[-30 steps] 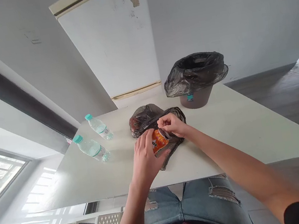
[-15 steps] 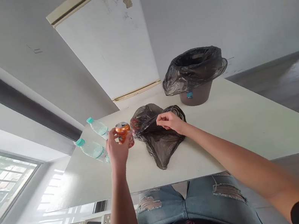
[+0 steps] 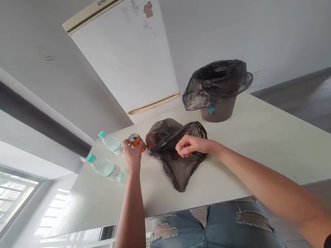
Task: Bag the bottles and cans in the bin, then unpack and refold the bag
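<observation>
An orange drink can (image 3: pixel 139 143) is at the left edge of a black plastic bag (image 3: pixel 181 172), and my left hand (image 3: pixel 133 157) is closed around its near left side. The can's top faces up, and the hand covers part of its body. The bag lies crumpled on the white table (image 3: pixel 241 162), with something reddish showing through its thin left side. My right hand (image 3: pixel 191 144) is closed over the bag's right part, its fingers curled on the gathered plastic. Exactly where the fingers pinch is hidden.
Two clear bottles with teal caps, a nearer bottle (image 3: pixel 104 168) and a farther bottle (image 3: pixel 111 143), lie left of the can. A brown bin (image 3: pixel 220 110) lined with a black bag stands at the back right. Behind the table is a white fridge (image 3: pixel 129 58).
My left hand has moved the can slightly away from me, close to the bag. My right fingers have curled tighter and sit a little lower. The view has shifted slightly.
</observation>
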The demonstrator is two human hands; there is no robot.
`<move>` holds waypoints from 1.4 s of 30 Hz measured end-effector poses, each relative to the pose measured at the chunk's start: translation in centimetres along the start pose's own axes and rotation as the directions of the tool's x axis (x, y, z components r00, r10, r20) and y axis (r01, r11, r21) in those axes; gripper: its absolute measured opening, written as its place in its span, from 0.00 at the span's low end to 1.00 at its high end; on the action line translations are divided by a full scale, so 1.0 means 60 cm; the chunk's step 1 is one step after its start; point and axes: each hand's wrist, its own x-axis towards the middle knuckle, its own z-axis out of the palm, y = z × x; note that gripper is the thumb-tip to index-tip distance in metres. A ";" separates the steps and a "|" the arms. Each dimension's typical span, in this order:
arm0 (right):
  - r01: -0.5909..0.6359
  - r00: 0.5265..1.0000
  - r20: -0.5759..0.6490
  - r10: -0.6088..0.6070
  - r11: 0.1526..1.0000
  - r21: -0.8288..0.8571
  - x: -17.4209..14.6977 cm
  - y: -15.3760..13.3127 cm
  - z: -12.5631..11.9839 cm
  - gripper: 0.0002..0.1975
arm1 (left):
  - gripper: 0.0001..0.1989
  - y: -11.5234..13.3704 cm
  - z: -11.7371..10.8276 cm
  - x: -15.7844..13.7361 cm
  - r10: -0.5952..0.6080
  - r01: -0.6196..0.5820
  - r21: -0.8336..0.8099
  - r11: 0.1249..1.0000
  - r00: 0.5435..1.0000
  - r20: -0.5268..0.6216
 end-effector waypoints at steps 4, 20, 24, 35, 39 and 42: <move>-0.038 0.998 0.043 0.050 0.971 -0.236 0.007 0.007 0.007 0.12 | 0.30 -0.012 0.015 0.008 0.004 -0.004 0.025 1.000 0.999 -0.031; -0.239 0.791 -0.508 -0.342 0.592 -0.770 0.020 0.060 0.001 0.29 | 0.17 0.016 0.027 -0.066 0.304 -0.290 0.121 0.949 0.945 -0.120; -0.246 0.759 -0.545 -0.356 0.618 -0.747 0.021 0.062 -0.001 0.30 | 0.09 0.034 0.049 -0.097 0.468 -0.478 0.030 0.878 0.869 0.159; -0.172 0.858 -0.423 -0.292 0.612 -0.772 0.026 0.076 0.006 0.22 | 0.11 0.024 0.102 -0.115 0.451 -0.434 -0.124 0.892 0.868 0.206; -0.194 0.889 -0.406 -0.214 0.626 -0.755 0.030 0.084 0.004 0.12 | 0.09 0.019 0.106 -0.108 0.377 -0.347 -0.180 0.920 0.911 0.169; -0.150 0.891 -0.387 -0.236 0.652 -0.743 0.031 0.082 0.004 0.15 | 0.06 0.018 0.106 -0.109 0.312 -0.273 -0.234 0.933 0.939 0.148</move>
